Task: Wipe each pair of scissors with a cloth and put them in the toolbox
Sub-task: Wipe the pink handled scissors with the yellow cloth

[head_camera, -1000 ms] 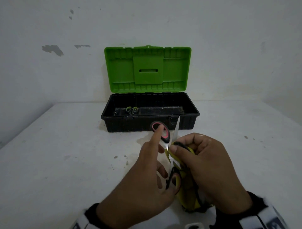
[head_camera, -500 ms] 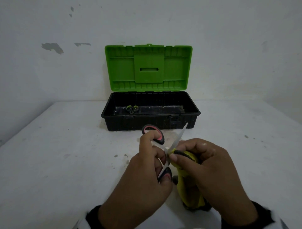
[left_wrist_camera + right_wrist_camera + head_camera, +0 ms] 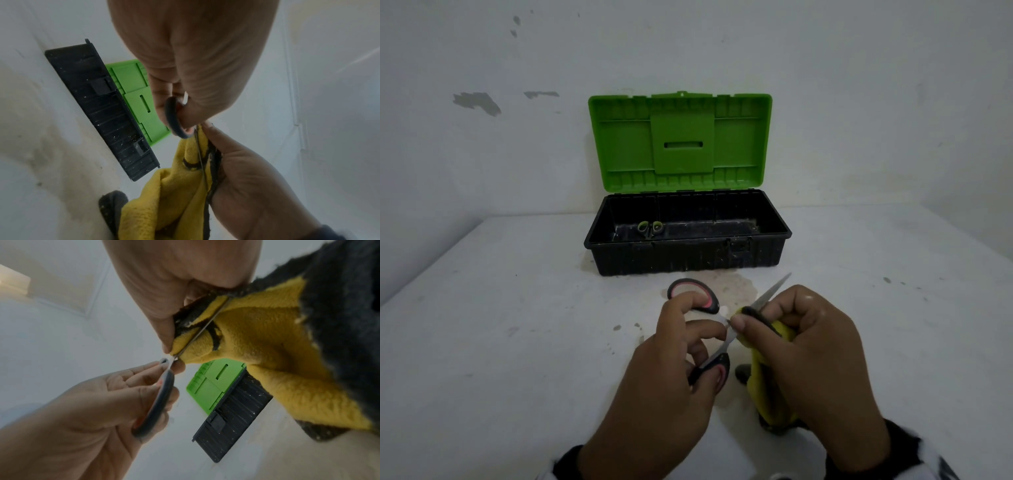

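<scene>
My left hand [image 3: 681,346] grips the black-and-pink handles of a pair of scissors [image 3: 693,298], held spread open above the table. My right hand [image 3: 791,329] pinches a yellow cloth with black trim [image 3: 767,387] folded around one blade [image 3: 774,287], whose tip sticks out toward the toolbox. The wrist views show the blade [image 3: 197,332] sandwiched in the cloth [image 3: 174,186] and the handle [image 3: 172,118] in my left fingers. The black toolbox [image 3: 688,257] with its green lid [image 3: 681,140] raised stands behind, and a green-handled pair of scissors [image 3: 650,228] lies inside.
The toolbox sits near the white wall at the back of a stained white table [image 3: 500,325]. The cloth's loose end hangs down to the table in front of me.
The scissors have tilted so the free blade points up and right instead of straight up. My left index finger has curled down onto the handle, and both hands have shifted slightly.
</scene>
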Available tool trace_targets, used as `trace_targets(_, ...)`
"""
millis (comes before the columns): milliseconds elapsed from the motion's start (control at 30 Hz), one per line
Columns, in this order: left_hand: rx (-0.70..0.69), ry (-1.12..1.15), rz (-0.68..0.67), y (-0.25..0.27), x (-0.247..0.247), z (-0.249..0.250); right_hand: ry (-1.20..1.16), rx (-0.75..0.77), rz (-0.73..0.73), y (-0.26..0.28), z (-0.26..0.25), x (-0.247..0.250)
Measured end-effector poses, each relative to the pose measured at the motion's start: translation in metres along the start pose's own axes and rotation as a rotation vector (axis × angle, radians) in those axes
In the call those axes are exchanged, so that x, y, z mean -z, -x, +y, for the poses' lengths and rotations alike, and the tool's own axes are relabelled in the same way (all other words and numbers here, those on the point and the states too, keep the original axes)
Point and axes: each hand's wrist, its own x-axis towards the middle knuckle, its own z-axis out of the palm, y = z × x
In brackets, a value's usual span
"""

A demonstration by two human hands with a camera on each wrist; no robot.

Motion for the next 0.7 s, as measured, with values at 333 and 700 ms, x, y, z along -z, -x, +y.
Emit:
trace_targets(333,0.002,-0.022,0.025,0.003,0.001,-0.002,0.032,-0.051,0.094,-0.002,0.007,0.004)
trace_targets(700,0.017,0.039,0.032,0.002,0.007,-0.009,-0.134,-0.124,0.228,-0.028,0.029,0.024)
